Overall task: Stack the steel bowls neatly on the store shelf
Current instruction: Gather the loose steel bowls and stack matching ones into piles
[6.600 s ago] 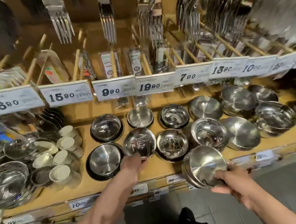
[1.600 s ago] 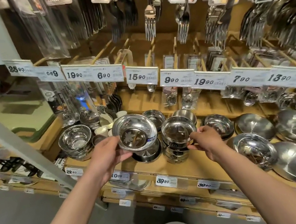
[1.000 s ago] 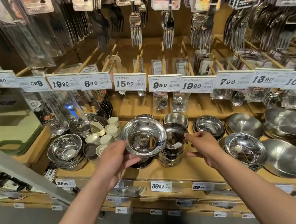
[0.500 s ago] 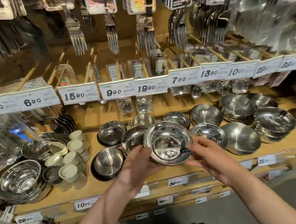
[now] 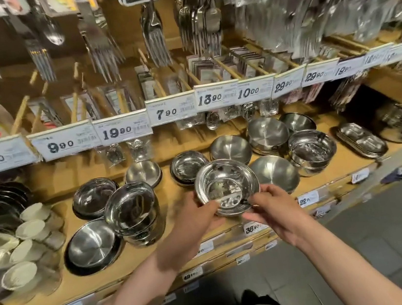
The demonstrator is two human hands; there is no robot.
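Observation:
A shiny steel bowl (image 5: 227, 186) with a wide rim is held over the front of the wooden shelf (image 5: 83, 278). My left hand (image 5: 193, 217) grips its near left rim and my right hand (image 5: 271, 207) pinches its near right rim. To the left stands a stack of similar bowls (image 5: 133, 212). Behind the held bowl sits a small stack of bowls (image 5: 187, 165). A matte bowl (image 5: 275, 173) lies just to the right, and a taller stack (image 5: 311, 150) stands beyond it.
Shallow steel bowls (image 5: 92, 246) (image 5: 93, 194) and white-lidded cups (image 5: 29, 228) fill the shelf's left side. Steel trays (image 5: 360, 139) lie at the right. Price tags (image 5: 125, 130) and hanging forks (image 5: 154, 35) run above the bowls. Grey floor lies below right.
Both hands have carried the bowl to the right along the shelf, past the stack on the left. My view has swung right with it.

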